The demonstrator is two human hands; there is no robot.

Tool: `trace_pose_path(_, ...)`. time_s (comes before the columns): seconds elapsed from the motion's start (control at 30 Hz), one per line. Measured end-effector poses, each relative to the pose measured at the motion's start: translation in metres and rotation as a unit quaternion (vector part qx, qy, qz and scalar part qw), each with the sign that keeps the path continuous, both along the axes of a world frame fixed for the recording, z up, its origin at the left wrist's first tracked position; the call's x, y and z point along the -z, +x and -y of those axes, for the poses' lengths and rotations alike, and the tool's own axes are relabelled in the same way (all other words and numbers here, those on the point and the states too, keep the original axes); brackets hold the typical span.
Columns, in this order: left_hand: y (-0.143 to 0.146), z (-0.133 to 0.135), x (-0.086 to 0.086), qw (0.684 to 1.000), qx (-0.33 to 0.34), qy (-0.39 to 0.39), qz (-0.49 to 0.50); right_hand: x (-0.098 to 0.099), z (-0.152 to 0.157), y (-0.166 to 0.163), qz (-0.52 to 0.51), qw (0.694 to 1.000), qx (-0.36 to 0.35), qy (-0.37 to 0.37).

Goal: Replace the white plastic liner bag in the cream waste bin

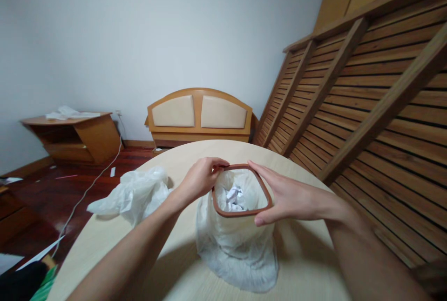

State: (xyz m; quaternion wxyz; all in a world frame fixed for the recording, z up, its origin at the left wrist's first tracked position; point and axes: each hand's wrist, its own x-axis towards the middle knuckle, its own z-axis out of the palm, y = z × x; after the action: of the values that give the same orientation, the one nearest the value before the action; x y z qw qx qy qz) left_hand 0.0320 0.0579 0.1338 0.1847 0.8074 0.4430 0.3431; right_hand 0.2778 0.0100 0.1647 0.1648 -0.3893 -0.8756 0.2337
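Observation:
A trash bin lined with a translucent white plastic bag stands on the table in front of me. The bag's edge hangs down over the outside, hiding most of the bin. Around the mouth sits a brown rim ring, with crumpled white paper visible inside. My left hand grips the ring at its far left corner, fingers curled over it. On the other side, my right hand clasps the ring, its fingertips at the far right corner and its thumb at the near right corner.
Left of the bin lies another crumpled plastic bag on the round pale table. Beyond are a headboard and a low wooden cabinet. Slatted wooden panels lean at the right. A white cable crosses the floor.

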Motion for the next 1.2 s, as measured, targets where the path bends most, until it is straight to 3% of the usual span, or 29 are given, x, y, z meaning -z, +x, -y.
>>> trace_pose_path(0.27, 0.003, 0.000, -0.001, 0.999, 0.008, -0.036, 0.031, 0.008, -0.007, 0.000, 0.007, 1.000, 0.021, 0.008)
trace_pose_path(0.43, -0.001, 0.014, -0.014, 0.997, 0.057, -0.038, 0.042, 0.015, -0.011, 0.001, -0.007, 1.000, 0.010, -0.014)
trace_pose_path(0.63, -0.007, 0.033, -0.025, 0.984, 0.154, -0.051, -0.078, 0.027, -0.019, 0.004, -0.014, 0.999, 0.015, -0.037)
trace_pose_path(0.83, -0.005, 0.035, -0.025, 0.977, 0.145, -0.051, -0.149, 0.026, -0.021, -0.001, -0.037, 0.999, 0.006, -0.001)
trace_pose_path(1.2, -0.003, 0.031, -0.019, 0.979, 0.163, -0.017, -0.123, 0.023, -0.021, -0.009, -0.082, 0.996, -0.012, 0.029)
